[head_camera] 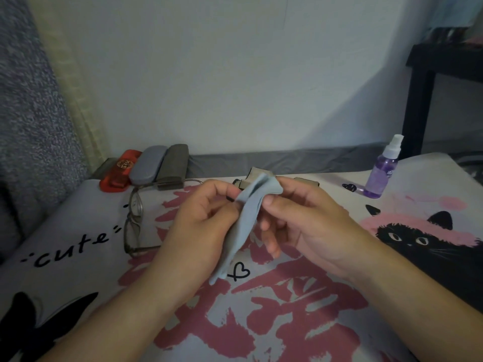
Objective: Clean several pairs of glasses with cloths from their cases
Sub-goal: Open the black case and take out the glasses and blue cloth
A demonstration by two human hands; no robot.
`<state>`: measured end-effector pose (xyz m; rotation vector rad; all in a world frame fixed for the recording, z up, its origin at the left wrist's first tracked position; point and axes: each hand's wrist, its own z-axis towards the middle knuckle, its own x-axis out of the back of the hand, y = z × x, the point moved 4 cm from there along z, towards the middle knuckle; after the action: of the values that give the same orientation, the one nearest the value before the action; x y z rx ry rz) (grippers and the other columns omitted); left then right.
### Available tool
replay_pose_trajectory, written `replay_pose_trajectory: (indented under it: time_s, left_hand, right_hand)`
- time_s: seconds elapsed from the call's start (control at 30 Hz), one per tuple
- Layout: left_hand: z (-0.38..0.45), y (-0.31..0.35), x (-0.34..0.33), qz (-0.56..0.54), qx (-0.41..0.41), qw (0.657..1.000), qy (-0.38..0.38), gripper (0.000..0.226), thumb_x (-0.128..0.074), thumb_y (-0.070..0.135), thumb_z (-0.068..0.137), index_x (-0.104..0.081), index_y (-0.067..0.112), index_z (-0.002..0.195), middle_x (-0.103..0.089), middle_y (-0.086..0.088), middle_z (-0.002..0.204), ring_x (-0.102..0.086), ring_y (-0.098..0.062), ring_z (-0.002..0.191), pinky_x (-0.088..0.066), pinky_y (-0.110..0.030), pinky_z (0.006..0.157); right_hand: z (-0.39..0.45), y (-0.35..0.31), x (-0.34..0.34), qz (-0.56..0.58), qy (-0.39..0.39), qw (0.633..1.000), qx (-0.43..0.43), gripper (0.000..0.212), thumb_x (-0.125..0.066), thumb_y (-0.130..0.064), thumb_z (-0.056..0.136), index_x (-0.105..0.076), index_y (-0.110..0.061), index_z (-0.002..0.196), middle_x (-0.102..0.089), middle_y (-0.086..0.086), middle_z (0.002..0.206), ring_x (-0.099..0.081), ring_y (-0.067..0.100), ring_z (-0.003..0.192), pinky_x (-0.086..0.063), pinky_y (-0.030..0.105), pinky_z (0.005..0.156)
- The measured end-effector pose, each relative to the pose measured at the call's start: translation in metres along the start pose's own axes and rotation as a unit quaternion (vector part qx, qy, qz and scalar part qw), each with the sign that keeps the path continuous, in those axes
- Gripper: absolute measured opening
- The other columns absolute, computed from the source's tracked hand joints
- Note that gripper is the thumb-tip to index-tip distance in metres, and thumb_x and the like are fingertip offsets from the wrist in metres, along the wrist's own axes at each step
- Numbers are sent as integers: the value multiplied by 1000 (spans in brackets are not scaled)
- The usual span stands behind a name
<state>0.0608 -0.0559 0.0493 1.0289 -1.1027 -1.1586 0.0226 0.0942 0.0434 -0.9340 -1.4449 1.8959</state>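
Nearest to us, both forearms reach in over a printed sheet (274, 322) with pink blotches, a black cat and the word "cute". Our left hand (201, 226) curls its fingers around a pale blue cloth (245, 220), and our right hand (303, 218) pinches the cloth's upper end between thumb and forefinger, its other fingers loosely bent below. The cloth hangs twisted between the hands, its lower corner just above the sheet. A small dark bit shows at the left fingertips; we cannot tell whether it belongs to a pair of glasses wrapped in the cloth. Left of the hands, a pair of thin-framed glasses (133, 223) lies on the sheet, one arm hidden behind our left hand. Behind the hands, an open brown case (261, 176) is mostly covered by them, so we cannot see what it holds. Farther left, a red case (119, 171), a grey case (147, 164) and a brown-grey case (173, 163) lie side by side, all closed. Far right stands a purple spray bottle (383, 171) with a clear cap, beside a black table leg (418, 111).
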Motion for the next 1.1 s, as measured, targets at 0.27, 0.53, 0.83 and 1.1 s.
replay_pose_trajectory:
  time_s: [0.27, 0.53, 0.83, 1.1]
  left_hand:
    - [-1, -3, 0, 39, -25, 999, 18, 8, -54, 16, 102, -60, 21, 103, -71, -3, 69, -62, -13, 57, -48, -25, 52]
    - [0, -5, -5, 63, -52, 997, 3, 11, -57, 16, 100, -61, 25, 104, -75, 2, 92, -71, -16, 85, -60, -37, 78]
    - [-9, 10, -10, 24, -194, 980, -45, 11, -66, 20, 89, -67, 16, 98, -75, 5, 89, -72, -9, 84, -54, -19, 78]
    - [2, -10, -8, -113, -76, 984, -116, 19, -74, 15, 91, -66, 0, 99, -70, -29, 98, -68, -49, 97, -53, -63, 94]
  right_hand:
    - [0, -2, 0, 36, 2, 999, -4, 27, -53, -17, 93, -66, 5, 102, -65, 18, 81, -62, 25, 58, -53, 33, 51]
    - [0, -3, 1, 6, 35, 999, 25, 16, -68, -29, 86, -70, -13, 83, -67, 8, 76, -61, 19, 56, -53, 30, 58]
    - [-3, -12, -1, -11, 65, 995, 70, 16, -76, -34, 70, -69, -23, 61, -65, 7, 63, -55, 17, 51, -49, 23, 52]
    - [-3, -12, 2, -13, 15, 999, 44, 17, -77, -32, 71, -68, -20, 63, -60, 2, 53, -53, 26, 55, -44, 19, 47]
